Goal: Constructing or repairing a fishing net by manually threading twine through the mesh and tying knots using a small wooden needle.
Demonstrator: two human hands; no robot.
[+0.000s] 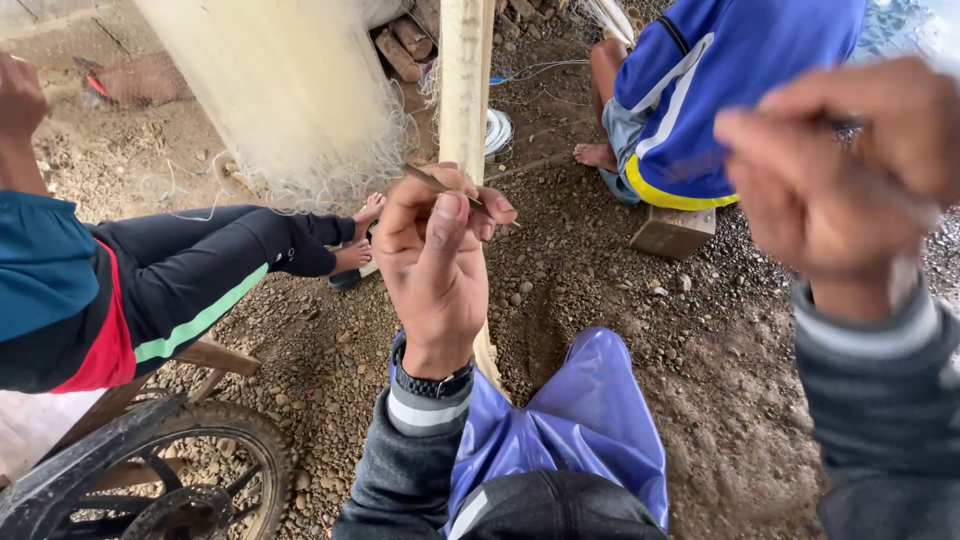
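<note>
Pale nylon netting (300, 100) hung far left over gravel ground (620, 290), bunched and frayed at the lower edge. Left hand (435, 255) raised centre, thumb and fingers pinched narrow on a thin brown needle-like tool (432, 181), tip angled up and left toward the net. Right hand (850, 170) near right, blurred; fingers closed as if pinching something fine, though what sits in that grip cannot be told. Pale upright post (464, 80) just behind the left hand. Blue plastic apron (590, 420) over the lap, near centre.

Judged best practice for the stitch in hand: keep twine taut between both hands, hold the tool lightly near its middle, feed through one mesh at a time, pull knots snug without tearing strands.

Seated person in dark trousers (200, 270) at left, bare feet near the net. Another in a blue shirt (720, 80) far right on a wooden block (672, 232). Wheel (180, 480) near left.
</note>
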